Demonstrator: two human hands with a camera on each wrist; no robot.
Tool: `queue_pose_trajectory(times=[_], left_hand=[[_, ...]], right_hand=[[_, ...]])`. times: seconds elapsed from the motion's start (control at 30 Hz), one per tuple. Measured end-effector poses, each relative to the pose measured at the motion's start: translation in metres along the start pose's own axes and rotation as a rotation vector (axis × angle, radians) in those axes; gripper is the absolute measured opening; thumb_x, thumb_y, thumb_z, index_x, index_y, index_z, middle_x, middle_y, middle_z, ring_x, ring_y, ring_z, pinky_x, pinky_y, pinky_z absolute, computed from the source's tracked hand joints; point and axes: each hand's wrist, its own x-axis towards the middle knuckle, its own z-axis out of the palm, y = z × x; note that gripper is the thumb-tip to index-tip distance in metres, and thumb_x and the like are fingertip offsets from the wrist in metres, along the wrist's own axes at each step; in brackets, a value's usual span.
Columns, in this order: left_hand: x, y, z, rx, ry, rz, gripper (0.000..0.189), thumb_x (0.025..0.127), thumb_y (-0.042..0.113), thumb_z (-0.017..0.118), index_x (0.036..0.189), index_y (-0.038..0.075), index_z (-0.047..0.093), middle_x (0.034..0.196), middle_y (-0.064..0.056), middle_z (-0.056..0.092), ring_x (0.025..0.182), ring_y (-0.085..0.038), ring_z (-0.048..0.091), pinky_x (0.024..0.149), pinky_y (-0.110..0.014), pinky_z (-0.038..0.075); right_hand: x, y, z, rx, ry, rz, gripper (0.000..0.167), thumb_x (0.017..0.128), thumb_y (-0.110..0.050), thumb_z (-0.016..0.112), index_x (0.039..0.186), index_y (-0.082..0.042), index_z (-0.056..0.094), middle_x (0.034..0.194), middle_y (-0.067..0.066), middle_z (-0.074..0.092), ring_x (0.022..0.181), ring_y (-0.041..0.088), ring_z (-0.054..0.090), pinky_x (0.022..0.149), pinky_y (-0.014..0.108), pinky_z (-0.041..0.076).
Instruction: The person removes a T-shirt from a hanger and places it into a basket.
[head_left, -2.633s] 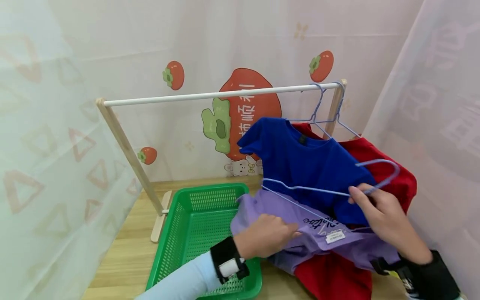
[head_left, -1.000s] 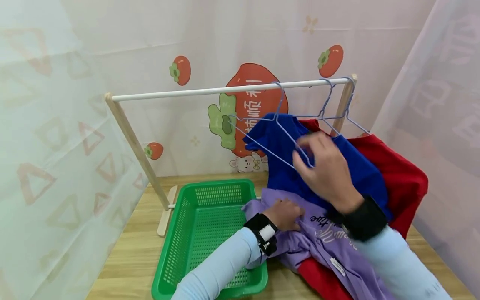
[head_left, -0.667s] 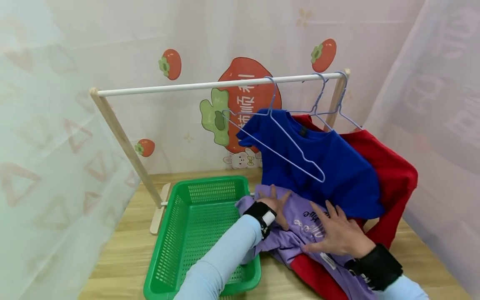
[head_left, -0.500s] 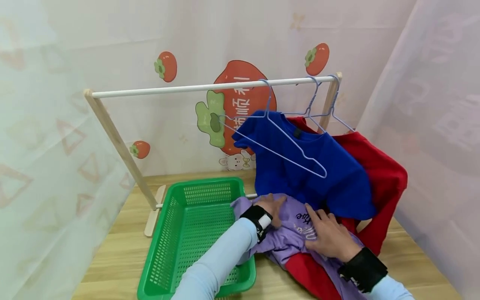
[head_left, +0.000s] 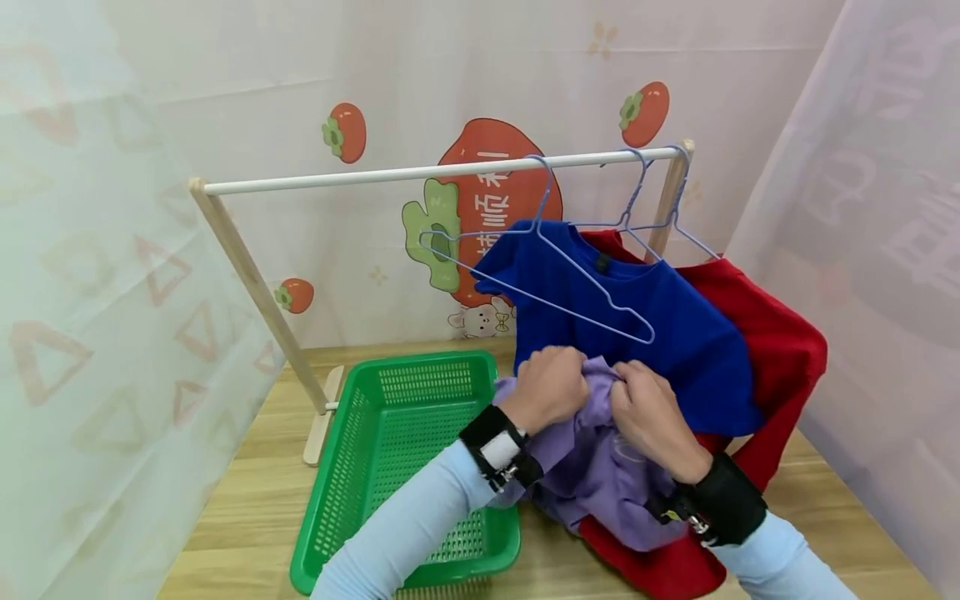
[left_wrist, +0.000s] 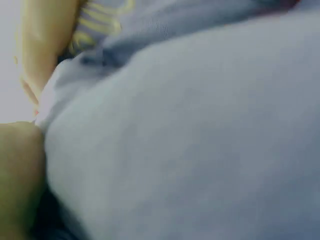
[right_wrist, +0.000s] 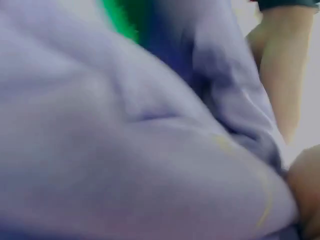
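Both hands grip a purple T-shirt (head_left: 600,475) by its upper edge and hold that edge raised, with the cloth hanging in folds below. My left hand (head_left: 549,385) is at the left of the bunched edge, and my right hand (head_left: 651,410) at the right, fingers curled into the fabric. In both wrist views the purple cloth fills most of the picture, blurred. Just above the hands a bare lilac wire hanger (head_left: 573,312) hangs from the white rail (head_left: 375,176). Under the shirt lies a red garment (head_left: 667,567) on the table.
A blue T-shirt (head_left: 637,333) and a red garment (head_left: 787,333) hang on hangers at the rack's right end. The green basket (head_left: 322,500) stands left of the hands, by the wooden rack post (head_left: 255,287). Wood-grain table (head_left: 232,500) shows around it.
The right hand hung the bare hanger on the rail and let go. Both hands then went from lying spread on the purple T-shirt to gripping its edge and lifting it.
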Motion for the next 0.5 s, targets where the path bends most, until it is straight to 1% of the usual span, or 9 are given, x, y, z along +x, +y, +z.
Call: queue_pose_trajectory(times=[0.03,0.07,0.1,0.17,0.2,0.3,0.37,0.43,0.5], left_hand=[[-0.002,-0.001,-0.012,-0.043,0.052,0.004,0.028,0.095,0.018,0.059,0.066,0.019,0.058,0.086,-0.005,0.074,0.078,-0.03,0.072,0.057,-0.043,0.052],[-0.005,-0.002,-0.025,-0.084,0.102,0.012,0.028,0.094,0.016,0.058,0.066,0.019,0.058,0.085,-0.006,0.073,0.078,-0.031,0.072,0.058,-0.044,0.052],[-0.007,-0.003,-0.038,-0.125,0.158,0.029,0.027,0.093,0.013,0.057,0.066,0.017,0.056,0.084,-0.007,0.072,0.077,-0.031,0.072,0.058,-0.044,0.052],[-0.013,-0.009,-0.068,-0.172,0.28,0.056,0.025,0.091,0.009,0.053,0.067,0.014,0.056,0.081,-0.009,0.069,0.077,-0.032,0.07,0.062,-0.045,0.052],[-0.016,-0.011,-0.085,-0.191,0.339,0.073,0.023,0.089,0.006,0.052,0.067,0.011,0.056,0.079,-0.01,0.067,0.075,-0.033,0.068,0.063,-0.045,0.052],[-0.024,-0.017,-0.135,-0.205,0.518,0.107,0.018,0.084,0.0,0.046,0.07,0.005,0.057,0.077,-0.014,0.063,0.075,-0.036,0.064,0.066,-0.048,0.05],[-0.03,-0.021,-0.168,-0.195,0.624,0.094,0.02,0.083,0.0,0.044,0.072,0.003,0.059,0.079,-0.015,0.063,0.076,-0.038,0.063,0.067,-0.05,0.049],[-0.037,-0.026,-0.195,-0.183,0.703,0.068,0.021,0.084,0.001,0.043,0.073,0.003,0.061,0.081,-0.016,0.064,0.078,-0.039,0.062,0.068,-0.05,0.048],[-0.044,-0.034,-0.216,-0.172,0.76,0.035,0.021,0.083,0.0,0.042,0.073,0.003,0.059,0.083,-0.016,0.065,0.077,-0.039,0.06,0.067,-0.049,0.045]], right_hand=[[0.005,-0.012,-0.001,0.045,0.022,0.005,0.022,0.094,-0.006,0.044,0.079,-0.005,0.06,0.078,0.009,0.053,0.068,0.022,0.048,0.063,0.039,0.04],[0.011,-0.031,-0.006,0.088,0.023,0.029,0.023,0.095,-0.006,0.043,0.081,-0.004,0.061,0.079,0.009,0.053,0.07,0.022,0.048,0.066,0.039,0.041],[0.017,-0.045,-0.008,0.13,0.044,0.038,0.025,0.097,-0.006,0.042,0.085,-0.005,0.065,0.081,0.008,0.057,0.073,0.022,0.051,0.069,0.038,0.042],[0.031,-0.076,-0.011,0.215,0.066,0.038,0.025,0.099,-0.007,0.041,0.087,-0.006,0.063,0.082,0.009,0.055,0.074,0.022,0.05,0.07,0.036,0.041],[0.039,-0.097,-0.017,0.236,0.063,0.045,0.025,0.1,-0.005,0.041,0.088,-0.004,0.062,0.083,0.011,0.055,0.076,0.025,0.051,0.072,0.038,0.041],[0.067,-0.144,-0.027,0.33,0.11,-0.035,0.025,0.101,-0.006,0.041,0.092,-0.002,0.064,0.087,0.012,0.057,0.078,0.025,0.051,0.072,0.035,0.039],[0.085,-0.173,-0.033,0.381,0.133,-0.103,0.026,0.1,-0.006,0.041,0.093,0.0,0.065,0.091,0.013,0.058,0.079,0.025,0.052,0.073,0.034,0.039],[0.1,-0.2,-0.034,0.419,0.148,-0.164,0.027,0.1,-0.007,0.041,0.092,0.001,0.066,0.094,0.013,0.06,0.08,0.026,0.052,0.073,0.034,0.038],[0.111,-0.221,-0.031,0.45,0.152,-0.211,0.029,0.1,-0.007,0.04,0.092,0.002,0.066,0.095,0.014,0.06,0.08,0.027,0.053,0.073,0.034,0.039]])
